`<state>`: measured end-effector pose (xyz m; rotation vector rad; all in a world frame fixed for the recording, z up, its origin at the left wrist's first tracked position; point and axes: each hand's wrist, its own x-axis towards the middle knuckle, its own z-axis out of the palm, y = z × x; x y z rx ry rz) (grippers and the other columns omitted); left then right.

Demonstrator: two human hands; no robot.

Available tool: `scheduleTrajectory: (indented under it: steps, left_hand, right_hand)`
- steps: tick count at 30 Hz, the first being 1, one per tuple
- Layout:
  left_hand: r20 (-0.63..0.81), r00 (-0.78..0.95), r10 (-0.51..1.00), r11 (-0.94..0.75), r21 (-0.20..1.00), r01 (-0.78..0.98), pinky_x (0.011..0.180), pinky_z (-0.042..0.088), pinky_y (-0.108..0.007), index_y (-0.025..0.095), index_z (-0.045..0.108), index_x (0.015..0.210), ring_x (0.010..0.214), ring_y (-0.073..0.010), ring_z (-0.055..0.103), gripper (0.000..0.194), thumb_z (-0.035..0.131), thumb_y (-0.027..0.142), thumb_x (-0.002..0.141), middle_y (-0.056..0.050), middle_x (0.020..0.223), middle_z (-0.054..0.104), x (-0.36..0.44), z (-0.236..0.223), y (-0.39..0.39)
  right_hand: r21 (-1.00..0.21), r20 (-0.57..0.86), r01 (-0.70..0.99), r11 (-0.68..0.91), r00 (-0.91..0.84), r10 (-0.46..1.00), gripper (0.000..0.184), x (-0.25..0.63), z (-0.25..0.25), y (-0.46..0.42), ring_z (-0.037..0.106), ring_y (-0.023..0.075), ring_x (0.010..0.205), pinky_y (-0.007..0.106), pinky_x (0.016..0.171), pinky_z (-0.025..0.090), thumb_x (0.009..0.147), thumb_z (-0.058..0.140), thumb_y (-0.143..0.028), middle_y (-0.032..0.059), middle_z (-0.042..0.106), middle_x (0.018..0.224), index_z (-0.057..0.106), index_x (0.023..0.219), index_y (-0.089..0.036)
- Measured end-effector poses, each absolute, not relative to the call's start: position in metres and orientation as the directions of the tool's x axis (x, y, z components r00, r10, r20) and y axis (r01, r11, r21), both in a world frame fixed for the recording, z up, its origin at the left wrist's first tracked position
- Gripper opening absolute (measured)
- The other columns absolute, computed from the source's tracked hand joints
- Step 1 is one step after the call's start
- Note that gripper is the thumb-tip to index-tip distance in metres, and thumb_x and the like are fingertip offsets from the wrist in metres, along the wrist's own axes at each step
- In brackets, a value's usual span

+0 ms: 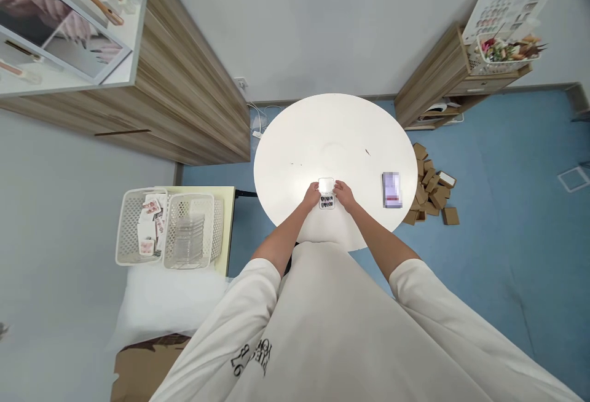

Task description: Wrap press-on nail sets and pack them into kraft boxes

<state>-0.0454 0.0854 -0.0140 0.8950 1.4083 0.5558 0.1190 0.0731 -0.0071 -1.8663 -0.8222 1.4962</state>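
White T-shirt sleeves (pixel 216 322), the left one printed with black lettering, lead out to two bare forearms. The left hand (pixel 312 195) and right hand (pixel 345 195) meet near the close edge of a round white desk (pixel 332 137). Between them, touching both, is a small clear plastic case (pixel 326 193) with dark press-on nails (pixel 327 203) in its lower half. The fingers of each hand curl in against its sides, so the two hands grasp it together, though glare hides how the upper half sits. Well to the right of the right hand, a blurred printed packet (pixel 391 190) lies flat on the desk. Farther right, a heap of small cardboard boxes (pixel 426 184) sits on the blue floor (pixel 507 217). Left of the left hand, past the desk edge, two white plastic baskets stand side by side on a pale yellow desk (pixel 225 205): one holds printed cards (pixel 150 224), the other stacked clear cases (pixel 188 242). Farthest off, a wooden cabinet (pixel 184 125) stands beyond the left hand, and a wooden shelf unit (pixel 437 76) beyond the right, carrying a basket of dried flowers (pixel 507 51).
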Motion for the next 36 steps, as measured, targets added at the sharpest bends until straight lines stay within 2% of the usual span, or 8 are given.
scheduleTrajectory:
  steps: [5, 10, 16, 22, 27, 30, 33, 36]
  left_hand:
    - [-0.630, 0.092, 0.771, 0.605, 0.770, 0.200, 0.097, 0.050, -0.036, 0.019, 0.047, 0.138, 0.119, -0.0233, 0.062, 0.063, 0.062, 0.015, 0.077, -0.016, 0.142, 0.055, -0.051, -0.005, 0.087]
    - [-0.624, 0.101, 0.775, 0.590, 0.772, 0.235, 0.092, 0.052, -0.032, 0.022, 0.042, 0.147, 0.111, -0.0200, 0.065, 0.073, 0.057, 0.012, 0.076, -0.014, 0.140, 0.054, -0.060, 0.006, 0.091]
    - [-0.524, 0.132, 0.842, 0.491, 0.844, 0.216, 0.099, 0.049, -0.036, 0.020, 0.059, 0.126, 0.120, -0.0218, 0.060, 0.059, 0.054, 0.007, 0.068, -0.011, 0.129, 0.063, -0.067, 0.016, 0.077]
    - [-0.517, 0.147, 0.844, 0.486, 0.851, 0.200, 0.104, 0.047, -0.040, 0.020, 0.062, 0.113, 0.125, -0.0227, 0.059, 0.049, 0.052, 0.004, 0.067, -0.010, 0.128, 0.066, -0.073, 0.018, 0.049]
    - [-0.560, 0.142, 0.816, 0.506, 0.812, 0.292, 0.106, 0.046, -0.038, 0.018, 0.060, 0.122, 0.132, -0.0230, 0.055, 0.056, 0.049, 0.003, 0.069, -0.011, 0.138, 0.061, -0.077, 0.014, 0.034]
    - [-0.542, 0.164, 0.825, 0.441, 0.797, 0.413, 0.107, 0.045, -0.037, 0.019, 0.057, 0.129, 0.134, -0.0229, 0.053, 0.059, 0.046, 0.004, 0.073, -0.009, 0.142, 0.059, -0.081, 0.013, 0.027]
    - [-0.497, 0.221, 0.839, 0.311, 0.771, 0.556, 0.110, 0.045, -0.037, 0.020, 0.053, 0.137, 0.134, -0.0220, 0.052, 0.061, 0.043, 0.005, 0.079, -0.007, 0.145, 0.057, -0.084, 0.013, 0.019]
    - [-0.407, 0.355, 0.842, 0.054, 0.716, 0.696, 0.116, 0.038, -0.038, 0.020, 0.049, 0.142, 0.140, -0.0219, 0.046, 0.061, 0.043, 0.006, 0.083, -0.006, 0.152, 0.049, -0.086, 0.013, 0.009]
  right_hand:
    - [-0.771, -0.609, 0.110, -0.627, 0.156, 0.777, 0.061, 0.120, -0.002, 0.071, 0.062, 0.0220, 0.115, 0.036, 0.093, 0.053, 0.081, 0.061, -0.036, 0.0104, 0.062, 0.135, 0.054, 0.139, -0.022]
    - [-0.789, -0.593, 0.084, -0.608, 0.153, 0.791, 0.058, 0.120, 0.013, 0.070, 0.064, 0.0210, 0.110, 0.032, 0.089, 0.053, 0.088, 0.053, -0.054, 0.0097, 0.063, 0.133, 0.056, 0.136, -0.022]
    - [-0.799, -0.590, 0.034, -0.600, 0.149, 0.794, 0.052, 0.116, 0.029, 0.058, 0.063, 0.0225, 0.111, 0.032, 0.087, 0.052, 0.089, 0.050, -0.060, 0.0094, 0.065, 0.128, 0.062, 0.123, -0.022]
    - [-0.815, -0.563, 0.077, -0.574, 0.128, 0.817, 0.050, 0.117, 0.021, 0.031, 0.063, 0.0231, 0.114, 0.036, 0.095, 0.050, 0.090, 0.050, -0.055, 0.0089, 0.066, 0.129, 0.062, 0.126, -0.022]
    - [-0.822, -0.520, 0.246, -0.513, 0.040, 0.853, 0.048, 0.120, 0.010, 0.014, 0.058, 0.0223, 0.123, 0.039, 0.107, 0.044, 0.093, 0.048, -0.042, 0.0090, 0.061, 0.137, 0.057, 0.136, -0.021]
    - [-0.780, -0.501, 0.440, -0.445, -0.011, 0.866, 0.049, 0.123, 0.006, 0.006, 0.056, 0.0220, 0.125, 0.039, 0.111, 0.041, 0.094, 0.043, -0.032, 0.0097, 0.056, 0.143, 0.054, 0.141, -0.021]
    - [-0.681, -0.476, 0.671, -0.294, -0.101, 0.874, 0.052, 0.125, 0.005, -0.001, 0.051, 0.0238, 0.131, 0.039, 0.111, 0.040, 0.096, 0.040, -0.027, 0.0109, 0.049, 0.150, 0.049, 0.146, -0.019]
    - [-0.537, -0.483, 0.839, -0.086, -0.222, 0.847, 0.056, 0.125, 0.007, -0.008, 0.045, 0.0285, 0.135, 0.042, 0.109, 0.040, 0.097, 0.039, -0.026, 0.0120, 0.042, 0.155, 0.041, 0.153, -0.019]
